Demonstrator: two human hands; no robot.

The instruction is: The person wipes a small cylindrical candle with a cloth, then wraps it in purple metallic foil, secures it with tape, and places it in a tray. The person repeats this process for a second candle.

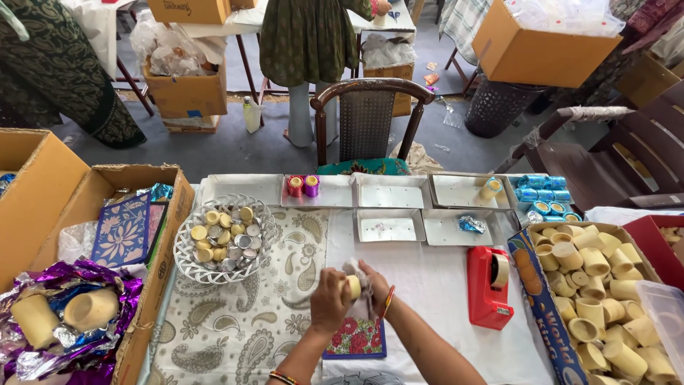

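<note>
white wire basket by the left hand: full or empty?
Roughly full: the white wire basket holds a heap of small cream and silver cups spread across its bowl.

we see open white counter (427,278) between hands and red tape dispenser (489,287) | left: wire basket (222,239) blocks, paisley cloth (235,321) below it free | ahead: row of white trays (388,192) | right: box of cream cups (598,299) walls edge | floral card (355,338) under wrists

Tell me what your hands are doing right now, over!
Both hands, left hand and right hand, grip one small cream cup with white wrapping. Flowered card just below. Red tape dispenser to the right, clear of the hands.
</note>
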